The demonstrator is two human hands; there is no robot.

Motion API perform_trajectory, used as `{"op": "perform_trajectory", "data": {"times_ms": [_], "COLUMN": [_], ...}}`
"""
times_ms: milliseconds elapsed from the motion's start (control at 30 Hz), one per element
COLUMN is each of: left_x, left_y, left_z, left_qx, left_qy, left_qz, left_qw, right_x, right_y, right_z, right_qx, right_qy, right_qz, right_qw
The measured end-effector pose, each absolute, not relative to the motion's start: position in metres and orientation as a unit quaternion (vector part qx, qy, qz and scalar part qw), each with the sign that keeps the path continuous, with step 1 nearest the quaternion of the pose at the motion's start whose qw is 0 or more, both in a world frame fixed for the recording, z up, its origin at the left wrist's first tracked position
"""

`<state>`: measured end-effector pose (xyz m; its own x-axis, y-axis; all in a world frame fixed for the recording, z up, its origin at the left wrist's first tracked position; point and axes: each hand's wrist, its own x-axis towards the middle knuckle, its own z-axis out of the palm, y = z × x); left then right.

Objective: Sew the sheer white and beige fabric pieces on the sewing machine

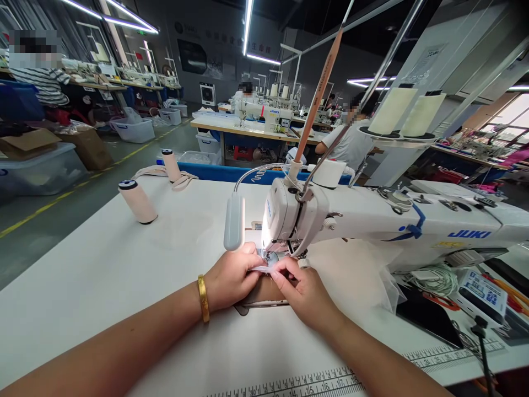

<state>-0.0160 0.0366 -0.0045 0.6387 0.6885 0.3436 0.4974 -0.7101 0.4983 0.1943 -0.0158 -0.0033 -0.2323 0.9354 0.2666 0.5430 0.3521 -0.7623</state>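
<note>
My left hand, with a gold bangle on its wrist, and my right hand meet at the needle of a white JUKI sewing machine. Both pinch a small pale piece of fabric lying on the needle plate under the presser foot. A flexible lamp hangs just above my left hand and lights the spot. The fabric is mostly hidden by my fingers.
Two thread cones stand on the white table at the left. A ruler strip runs along the front edge. Cords, a labelled box and scissors lie at the right. Other people sit at machines behind.
</note>
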Motion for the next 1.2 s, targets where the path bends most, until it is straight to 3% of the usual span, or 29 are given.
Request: {"op": "perform_trajectory", "data": {"times_ms": [233,400,933,1200], "left_x": [-0.019,-0.023,-0.018,-0.021], "left_y": [0.023,0.003,0.011,0.012], "left_z": [-0.002,0.003,0.002,-0.001], "left_qx": [0.919,0.93,0.929,0.931], "left_qy": [0.268,0.239,0.238,0.223], "left_qz": [0.276,0.268,0.282,0.288], "left_qw": [0.082,0.086,0.028,0.026], "right_x": [0.205,0.21,0.207,0.207], "right_y": [-0.019,-0.028,-0.017,-0.016], "right_z": [-0.006,0.001,-0.007,-0.015], "right_qx": [-0.414,-0.389,-0.4,-0.394], "right_qy": [-0.863,-0.9,-0.886,-0.885], "right_qz": [0.127,0.047,0.057,0.01], "right_qw": [0.259,0.189,0.229,0.249]}}
